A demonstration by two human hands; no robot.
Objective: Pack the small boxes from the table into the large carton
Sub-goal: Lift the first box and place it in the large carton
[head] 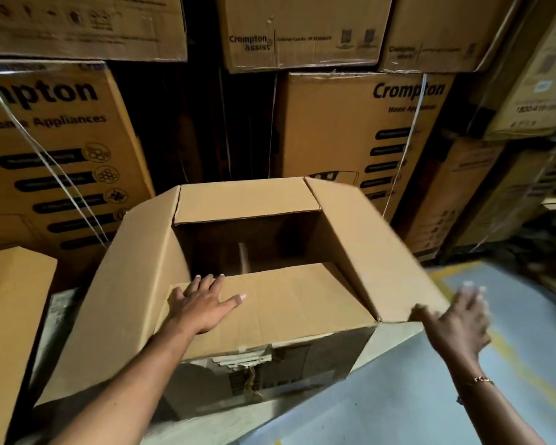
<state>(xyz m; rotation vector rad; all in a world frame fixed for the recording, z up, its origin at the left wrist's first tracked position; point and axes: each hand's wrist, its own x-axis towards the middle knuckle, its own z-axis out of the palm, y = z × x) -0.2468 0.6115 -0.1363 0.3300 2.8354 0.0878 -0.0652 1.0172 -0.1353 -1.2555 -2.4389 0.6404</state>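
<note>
Since there's only the head view to go on, here's what it gives. Dead centre sits the large carton [318,354], top open, flaps splayed. The left hand [203,303] lies flat on the near flap [296,303] at 6 o'clock, fingers straight and spread. It's pressing the flap, not gripping anything.

The right hand [459,319] is at about 4 o'clock, right at the near corner of the right flap [360,239]. It's smeared with motion blur, so I honestly can't tell if it's pinching the cardboard or just touching it. There's a bracelet [483,379] on that wrist.

The left flap [126,284] leans out toward 9 and the far flap [247,200] sits toward 12. Inside looks dark, with a strip of tape [244,256] on the bottom. No small boxes show in the part I can see or anywhere else in frame, so I can't say where they are.

Printed stacked cartons [350,130] wall off 10 through 2, a plain box [7,316] sits at 8, and there's grey floor [446,406] with a yellow line at 4 to 5.

My read: this is the prep step, getting the mouth open before any packing. To do it well, I'd fold the near flap right down and outward, since it covers a good part of the opening now. I'd also crease the right one back so it won't spring in. Worth steadying the carton while doing it.
</note>
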